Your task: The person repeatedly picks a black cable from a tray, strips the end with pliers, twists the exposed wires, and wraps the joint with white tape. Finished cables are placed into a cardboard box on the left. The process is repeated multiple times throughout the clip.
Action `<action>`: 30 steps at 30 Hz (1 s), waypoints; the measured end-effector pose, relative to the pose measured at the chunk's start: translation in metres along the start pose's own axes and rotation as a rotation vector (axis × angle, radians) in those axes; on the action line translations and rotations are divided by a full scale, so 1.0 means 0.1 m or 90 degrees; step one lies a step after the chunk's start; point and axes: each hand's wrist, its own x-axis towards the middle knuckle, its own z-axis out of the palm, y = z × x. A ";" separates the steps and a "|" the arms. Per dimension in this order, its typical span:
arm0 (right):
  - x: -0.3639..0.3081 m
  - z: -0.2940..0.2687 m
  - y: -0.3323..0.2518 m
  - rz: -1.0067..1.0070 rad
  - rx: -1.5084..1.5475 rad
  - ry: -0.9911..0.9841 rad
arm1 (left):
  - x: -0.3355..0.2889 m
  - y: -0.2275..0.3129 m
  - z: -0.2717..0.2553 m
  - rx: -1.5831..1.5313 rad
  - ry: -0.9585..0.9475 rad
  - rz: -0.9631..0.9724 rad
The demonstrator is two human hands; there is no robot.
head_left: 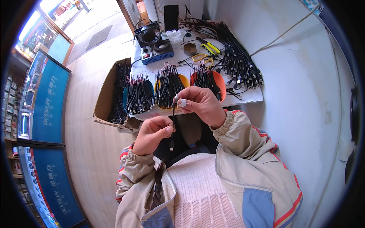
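Observation:
A short black USB cable (174, 113) hangs upright between my hands, its plug (172, 147) pointing down. My right hand (203, 104) pinches the cable's upper end between thumb and forefinger; a white patch shows at the thumb tip. Lower down, the closed fingers of my left hand (156, 133) grip the same cable above the plug. Just beyond my hands stand a blue bin (124, 99), a yellow bin (185, 80) and an orange-red bin (220, 85), each packed with similar black cables whose thin wire ends point up.
A cardboard box (102, 102) of cables stands left of the bins. Behind are a blue-black device (157, 57), an upright phone (171, 17), a round tin (190, 48), yellow-handled pliers (211, 48) and yellow-handled scissors (200, 57). A large cable bundle (237, 57) lies right, near the wall.

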 end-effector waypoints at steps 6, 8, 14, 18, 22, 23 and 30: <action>-0.10 0.01 0.04 -0.042 -0.016 -0.009 | 0.00 0.00 0.03 0.069 -0.069 0.013; -0.12 0.02 0.06 -0.046 -0.029 -0.007 | 0.03 -0.01 0.09 0.040 -0.033 0.019; -0.20 0.07 0.18 -0.054 -0.059 0.004 | 0.12 -0.17 0.21 -0.085 0.087 0.104; -0.21 0.12 0.33 0.016 0.148 0.035 | 0.14 -0.36 0.25 -0.198 0.102 0.168; -0.20 0.16 0.52 0.098 0.335 0.050 | 0.13 -0.43 0.23 -0.118 0.179 0.212; -0.19 0.16 0.55 0.108 0.328 0.062 | 0.13 -0.44 0.22 -0.083 0.199 0.210; 0.42 -0.18 0.54 0.030 -0.560 0.136 | 0.12 -0.44 0.00 -0.051 0.296 0.238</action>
